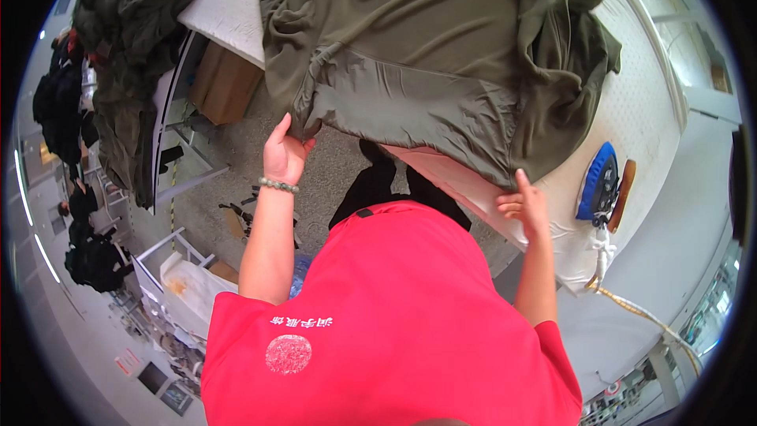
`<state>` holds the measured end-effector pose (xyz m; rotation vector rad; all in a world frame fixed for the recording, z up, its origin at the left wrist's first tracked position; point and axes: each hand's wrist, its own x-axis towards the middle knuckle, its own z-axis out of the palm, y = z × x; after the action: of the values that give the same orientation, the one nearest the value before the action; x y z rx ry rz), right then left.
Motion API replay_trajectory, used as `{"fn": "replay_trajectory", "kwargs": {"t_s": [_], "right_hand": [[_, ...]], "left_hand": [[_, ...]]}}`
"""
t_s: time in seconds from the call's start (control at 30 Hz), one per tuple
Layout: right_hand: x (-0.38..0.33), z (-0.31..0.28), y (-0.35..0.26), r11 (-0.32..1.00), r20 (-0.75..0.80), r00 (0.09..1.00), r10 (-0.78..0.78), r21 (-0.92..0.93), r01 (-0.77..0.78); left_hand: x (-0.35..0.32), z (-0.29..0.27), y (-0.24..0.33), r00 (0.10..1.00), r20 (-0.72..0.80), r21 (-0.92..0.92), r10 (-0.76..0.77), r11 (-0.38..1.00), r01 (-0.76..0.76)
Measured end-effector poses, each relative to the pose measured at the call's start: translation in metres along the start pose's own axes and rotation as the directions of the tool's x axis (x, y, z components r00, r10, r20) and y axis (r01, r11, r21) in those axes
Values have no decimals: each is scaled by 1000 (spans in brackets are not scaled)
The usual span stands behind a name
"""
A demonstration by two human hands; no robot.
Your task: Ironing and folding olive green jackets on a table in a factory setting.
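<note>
An olive-green garment (pixel 410 16) lies spread across the white padded ironing table, its smooth, shiny hem panel (pixel 410 102) hanging over the near edge. My left hand (pixel 285 156), a beaded bracelet at its wrist, is closed on the left corner of the hem, the cloth between thumb and fingers. At the hem's right corner, my right hand (pixel 527 207) has one digit stretched up against the cloth. Its other fingers are partly bent and apart, with no cloth visible between them. To the right of the garment, an iron (pixel 599 183) with a blue soleplate cover rests on the table.
A cord and white-wrapped hose (pixel 603 248) run from the iron past the table's near right corner. More dark olive garments (pixel 130 24) are heaped at the far left. A cardboard box (pixel 225 83) stands beneath the left table. Metal frames (pixel 185 181) stand on the left.
</note>
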<state>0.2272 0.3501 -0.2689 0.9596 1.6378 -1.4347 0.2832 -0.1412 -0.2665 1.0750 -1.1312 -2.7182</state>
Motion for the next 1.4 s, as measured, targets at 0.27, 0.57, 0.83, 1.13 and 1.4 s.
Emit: {"fn": "replay_trajectory", "kwargs": {"t_s": [0.27, 0.57, 0.83, 1.13, 1.4], "right_hand": [[-46, 28, -107, 793, -18, 857, -515, 370, 485], [-125, 240, -156, 277, 121, 249, -961, 378, 883], [-248, 568, -169, 584, 717, 56, -695, 517, 626], [-298, 789, -134, 436, 631, 19, -776, 513, 739], [-267, 932, -130, 468, 693, -31, -720, 518, 716]], "left_hand": [[-2, 25, 114, 836, -199, 38, 511, 857, -514], [-298, -176, 262, 284, -458, -141, 842, 247, -959], [-391, -346, 266, 37, -656, 62, 754, 102, -993], [-420, -460, 337, -379, -585, 593, 717, 58, -803], [-378, -542, 407, -660, -512, 815, 549, 67, -576]]}}
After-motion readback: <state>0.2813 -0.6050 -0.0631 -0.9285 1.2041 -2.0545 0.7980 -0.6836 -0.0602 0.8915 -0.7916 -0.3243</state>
